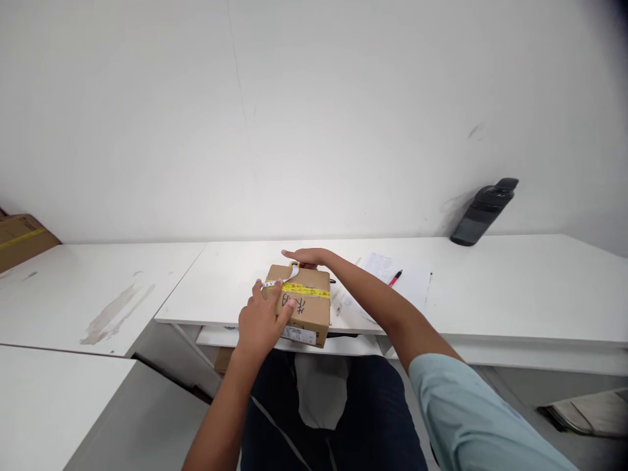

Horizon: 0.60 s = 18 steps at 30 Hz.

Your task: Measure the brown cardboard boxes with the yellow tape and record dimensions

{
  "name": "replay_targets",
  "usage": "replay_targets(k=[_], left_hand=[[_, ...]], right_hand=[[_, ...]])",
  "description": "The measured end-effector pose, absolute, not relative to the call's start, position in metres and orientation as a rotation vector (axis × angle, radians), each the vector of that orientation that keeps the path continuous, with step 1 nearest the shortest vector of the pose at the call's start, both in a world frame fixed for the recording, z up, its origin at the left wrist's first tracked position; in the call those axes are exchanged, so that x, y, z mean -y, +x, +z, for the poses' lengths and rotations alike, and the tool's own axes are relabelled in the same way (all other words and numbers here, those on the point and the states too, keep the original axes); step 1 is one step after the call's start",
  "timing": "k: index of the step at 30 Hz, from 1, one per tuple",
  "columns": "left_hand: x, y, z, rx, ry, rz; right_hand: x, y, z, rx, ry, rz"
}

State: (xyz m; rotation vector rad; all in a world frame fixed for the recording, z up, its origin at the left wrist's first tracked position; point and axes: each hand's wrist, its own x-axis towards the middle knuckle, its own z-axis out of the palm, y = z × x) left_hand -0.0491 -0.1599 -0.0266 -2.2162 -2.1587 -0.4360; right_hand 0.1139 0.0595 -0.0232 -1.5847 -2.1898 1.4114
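Observation:
A small brown cardboard box (309, 307) with a yellow tape band and black handwriting lies at the near edge of the white desk (490, 288). My left hand (260, 320) rests on the box's near left corner, thumb and fingers pressing a measuring tape (294, 278) down against its top. My right hand (307, 256) reaches over the far edge of the box, fingers together, holding the other end of the tape there. The tape runs across the top of the box between both hands.
A red pen (395, 278) lies on white papers (387, 278) just right of the box. A dark bottle (483, 210) leans against the wall at the back right. Another cardboard box (19, 239) sits at the far left on a second white table (73, 294).

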Motion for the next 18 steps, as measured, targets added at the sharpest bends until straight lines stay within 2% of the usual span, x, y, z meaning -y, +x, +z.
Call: replay_targets(k=[7, 12, 18], left_hand=[[0.156, -0.049, -0.025, 2.168, -2.238, -0.422], [0.155, -0.051, -0.028, 2.144, -2.241, -0.450], [0.154, -0.053, -0.030, 2.142, -2.239, -0.458]], right_hand=[[-0.063, 0.095, -0.012, 2.316, -1.636, 1.363], [-0.056, 0.098, -0.007, 2.299, -1.461, 1.327], [-0.039, 0.130, 0.010, 1.776, -1.012, 1.262]])
